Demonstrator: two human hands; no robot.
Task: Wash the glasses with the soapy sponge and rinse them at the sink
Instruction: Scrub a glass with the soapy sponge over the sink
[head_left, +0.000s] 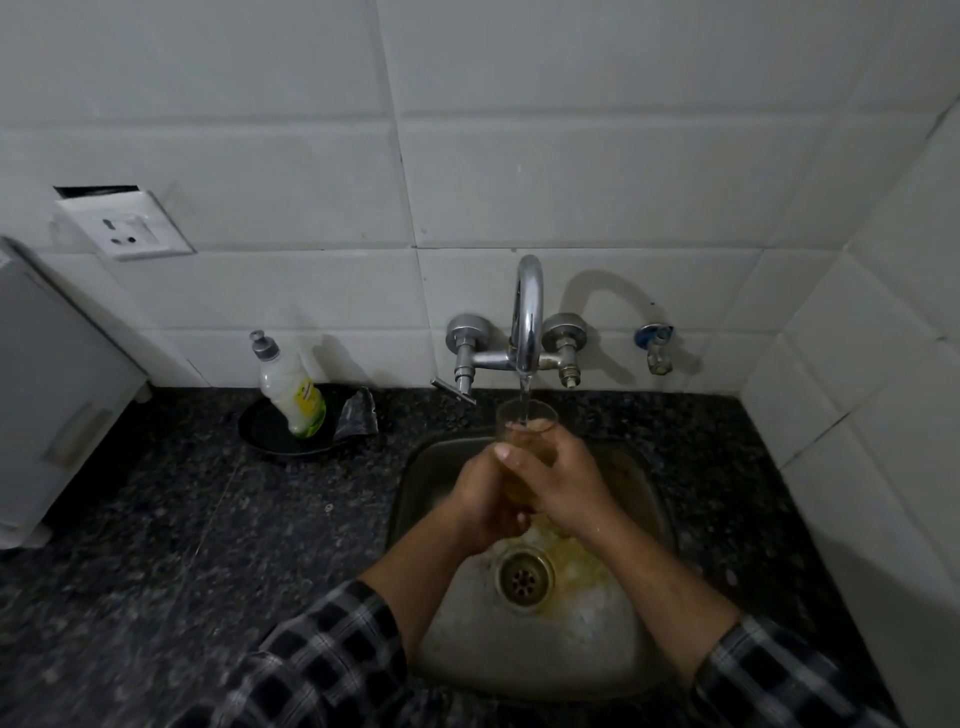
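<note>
Both sets of fingers are wrapped around one clear glass (525, 431): the right hand (563, 480) grasps its side with the thumb laid across the near wall, and the left hand (485, 493) is curled about the lower part, its fingertips tucked under near the base. The glass stands upright over the sink (644, 483), its open mouth directly below the spout, and a thin stream of water (524, 397) falls into it. The lower half of the glass looks amber through the hands (whether that is liquid or only skin seen through glass cannot be told).

Below the hands the basin is dull steel, rounded at the corners, with foam and a yellowish pool lying around the ringed metal drain (523, 574). The chrome faucet (527, 317) arches out from the wall between two valve knobs; a long lever juts from the left one toward the counter. A small separate tap (655, 348) sits on the tiles further right.

The counter (182, 493) is dark speckled stone. On it, left of the sink and well apart from the hands, a black shallow dish (270, 431) holds a tilted dish soap bottle (293, 392) with a grey cap, and a crumpled grey packet (357, 413) leans at its edge. White tiles (260, 130) cover the wall, with a socket plate (122, 226) at left. Checked sleeves (322, 654) cover both forearms.
</note>
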